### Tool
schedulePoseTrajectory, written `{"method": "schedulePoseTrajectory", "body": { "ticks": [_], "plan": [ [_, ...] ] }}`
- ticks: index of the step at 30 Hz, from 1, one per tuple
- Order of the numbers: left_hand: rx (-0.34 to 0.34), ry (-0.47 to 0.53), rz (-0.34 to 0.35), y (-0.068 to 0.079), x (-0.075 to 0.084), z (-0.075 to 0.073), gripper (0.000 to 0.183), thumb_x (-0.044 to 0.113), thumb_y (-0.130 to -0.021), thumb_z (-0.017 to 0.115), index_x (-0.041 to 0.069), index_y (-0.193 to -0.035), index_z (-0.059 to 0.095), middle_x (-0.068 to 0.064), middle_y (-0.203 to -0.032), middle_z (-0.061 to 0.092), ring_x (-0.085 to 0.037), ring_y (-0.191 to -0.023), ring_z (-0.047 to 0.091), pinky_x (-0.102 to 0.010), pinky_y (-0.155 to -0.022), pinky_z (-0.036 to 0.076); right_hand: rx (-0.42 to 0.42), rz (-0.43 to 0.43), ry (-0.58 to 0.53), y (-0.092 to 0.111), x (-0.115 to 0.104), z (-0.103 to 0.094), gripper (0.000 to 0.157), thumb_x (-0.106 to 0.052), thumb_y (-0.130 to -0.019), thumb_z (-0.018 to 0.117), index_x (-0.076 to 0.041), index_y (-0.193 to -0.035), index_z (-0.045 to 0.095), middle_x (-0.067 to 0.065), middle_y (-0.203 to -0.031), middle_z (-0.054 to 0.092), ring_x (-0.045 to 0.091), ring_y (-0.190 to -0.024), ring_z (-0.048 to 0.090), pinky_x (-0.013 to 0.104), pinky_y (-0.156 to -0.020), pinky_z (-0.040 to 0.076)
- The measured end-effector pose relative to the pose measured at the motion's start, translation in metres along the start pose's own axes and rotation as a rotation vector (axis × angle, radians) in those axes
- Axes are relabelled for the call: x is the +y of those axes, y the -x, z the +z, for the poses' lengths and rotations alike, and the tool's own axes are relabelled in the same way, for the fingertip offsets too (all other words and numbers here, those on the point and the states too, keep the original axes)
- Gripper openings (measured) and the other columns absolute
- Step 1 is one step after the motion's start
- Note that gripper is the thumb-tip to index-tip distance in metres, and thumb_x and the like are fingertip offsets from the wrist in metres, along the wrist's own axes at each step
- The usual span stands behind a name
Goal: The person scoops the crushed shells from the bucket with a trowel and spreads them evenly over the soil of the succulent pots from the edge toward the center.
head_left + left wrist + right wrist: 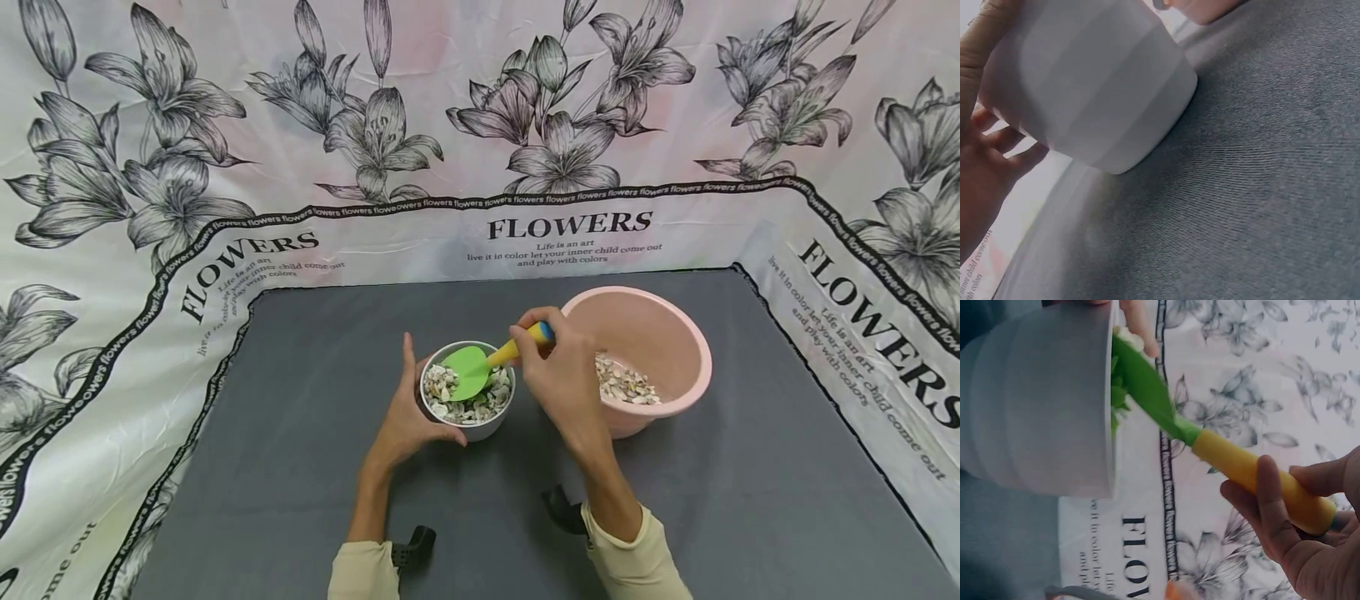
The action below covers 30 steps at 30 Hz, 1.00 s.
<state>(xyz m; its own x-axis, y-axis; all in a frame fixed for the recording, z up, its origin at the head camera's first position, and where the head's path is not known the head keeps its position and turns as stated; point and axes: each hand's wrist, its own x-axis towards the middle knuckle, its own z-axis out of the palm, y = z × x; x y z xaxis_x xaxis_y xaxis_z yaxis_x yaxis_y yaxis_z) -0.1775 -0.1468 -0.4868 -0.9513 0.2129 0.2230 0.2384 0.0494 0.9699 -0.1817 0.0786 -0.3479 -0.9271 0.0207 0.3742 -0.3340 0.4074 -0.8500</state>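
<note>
The white pot stands on the grey table, already filled nearly to its rim with pebbles. The left hand wraps around its left side. The right hand grips the scoop, its green blade resting on the fill. More pebbles remain in the pink bowl just right.

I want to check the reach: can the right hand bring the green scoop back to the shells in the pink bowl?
Probably yes: the right hand holds the scoop beside the open pink bowl.
</note>
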Motion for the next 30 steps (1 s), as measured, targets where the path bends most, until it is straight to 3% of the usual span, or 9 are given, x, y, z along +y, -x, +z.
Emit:
{"method": "schedulePoseTrajectory", "body": {
  "ticks": [8, 13, 16, 18, 23, 26, 30],
  "plan": [
    [0.026, -0.12, -0.021, 0.001, -0.002, -0.006, 0.167, 0.068, -0.042, 0.088, 0.025, -0.169, -0.011, -0.021, -0.156, 0.045, -0.038, -0.145, 0.045, -0.007, -0.111, 0.033, 0.05, -0.207, 0.143, 0.01, -0.011, 0.016, 0.009, -0.006, -0.096, 0.074, 0.001, -0.1, 0.069, 0.016, -0.086, 0.073, 0.02, -0.064, 0.07, 0.025, -0.058, 0.057],
    [0.031, -0.243, -0.006, 0.001, 0.0, -0.007, 0.152, 0.078, -0.044, 0.081, 0.023, -0.17, 0.016, -0.018, -0.135, 0.046, -0.027, -0.126, 0.047, -0.028, -0.113, 0.037, 0.09, -0.312, 0.178, 0.013, -0.013, 0.018, 0.009, -0.006, -0.096, 0.074, 0.001, -0.1, 0.069, 0.016, -0.091, 0.073, 0.022, -0.07, 0.073, 0.031, -0.063, 0.062],
    [0.025, -0.26, 0.006, 0.001, 0.001, -0.008, 0.146, 0.079, -0.043, 0.08, 0.018, -0.166, 0.031, -0.02, -0.132, 0.043, -0.03, -0.124, 0.045, -0.044, -0.114, 0.038, 0.096, -0.35, 0.172, 0.015, -0.014, 0.019, 0.01, -0.005, -0.095, 0.075, 0.002, -0.1, 0.069, 0.017, -0.092, 0.073, 0.022, -0.072, 0.074, 0.033, -0.063, 0.063],
    [0.023, -0.25, 0.016, 0.0, 0.002, -0.008, 0.145, 0.08, -0.042, 0.08, 0.013, -0.163, 0.037, -0.021, -0.141, 0.044, -0.034, -0.131, 0.045, -0.051, -0.116, 0.038, 0.101, -0.372, 0.185, 0.016, -0.015, 0.019, 0.01, -0.005, -0.095, 0.075, 0.002, -0.101, 0.069, 0.017, -0.092, 0.072, 0.023, -0.074, 0.075, 0.033, -0.064, 0.064],
    [-0.005, -0.141, 0.024, -0.005, 0.003, -0.012, 0.141, 0.073, -0.045, 0.086, 0.004, -0.158, 0.037, -0.02, -0.161, 0.042, -0.04, -0.149, 0.042, -0.054, -0.123, 0.036, 0.096, -0.402, 0.215, 0.01, -0.019, 0.019, 0.009, -0.006, -0.097, 0.073, 0.002, -0.101, 0.069, 0.017, -0.094, 0.071, 0.026, -0.077, 0.075, 0.036, -0.068, 0.065],
    [-0.008, -0.124, 0.019, -0.005, 0.003, -0.015, 0.14, 0.069, -0.047, 0.087, 0.005, -0.159, 0.033, -0.022, -0.156, 0.049, -0.041, -0.144, 0.049, -0.055, -0.12, 0.04, 0.075, -0.403, 0.213, 0.009, -0.021, 0.02, 0.01, -0.006, -0.097, 0.073, 0.002, -0.101, 0.069, 0.017, -0.095, 0.071, 0.026, -0.078, 0.075, 0.035, -0.068, 0.065],
    [0.023, -0.201, 0.028, -0.001, 0.005, -0.018, 0.14, 0.07, -0.049, 0.085, 0.009, -0.163, 0.034, -0.023, -0.141, 0.056, -0.041, -0.13, 0.056, -0.062, -0.113, 0.044, 0.066, -0.399, 0.21, 0.014, -0.023, 0.022, 0.011, -0.006, -0.096, 0.074, 0.002, -0.1, 0.069, 0.016, -0.095, 0.071, 0.024, -0.079, 0.076, 0.033, -0.068, 0.065]
  ]
}}
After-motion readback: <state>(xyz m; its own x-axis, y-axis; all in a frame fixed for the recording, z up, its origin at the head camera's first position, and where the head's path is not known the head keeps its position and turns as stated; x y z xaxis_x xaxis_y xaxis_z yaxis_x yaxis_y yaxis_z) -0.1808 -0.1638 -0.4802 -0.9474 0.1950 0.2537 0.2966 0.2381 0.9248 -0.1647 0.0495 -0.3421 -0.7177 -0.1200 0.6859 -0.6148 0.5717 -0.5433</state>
